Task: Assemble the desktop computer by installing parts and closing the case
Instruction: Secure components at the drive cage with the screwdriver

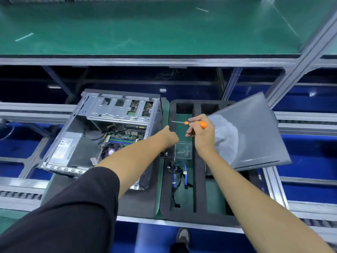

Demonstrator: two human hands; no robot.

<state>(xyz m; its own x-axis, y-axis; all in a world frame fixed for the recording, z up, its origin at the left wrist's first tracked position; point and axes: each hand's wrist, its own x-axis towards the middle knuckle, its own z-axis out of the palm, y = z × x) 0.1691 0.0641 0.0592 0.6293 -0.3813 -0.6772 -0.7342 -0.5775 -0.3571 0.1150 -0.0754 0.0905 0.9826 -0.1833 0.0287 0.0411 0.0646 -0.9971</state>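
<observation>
Right hand (200, 133) gripping orange screwdriver (198, 123), left hand (170, 136) curled, grip unclear, beside open computer case (102, 132)

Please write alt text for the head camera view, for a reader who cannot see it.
A person's right hand holds an orange-handled screwdriver over a black foam parts tray, while the left hand reaches towards the same tray. An open computer case lies to the left, and a grey side panel rests across the tray's right side.

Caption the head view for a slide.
Right hand holds an orange screwdriver over the foam tray; left hand reaches beside the open computer case.
</observation>
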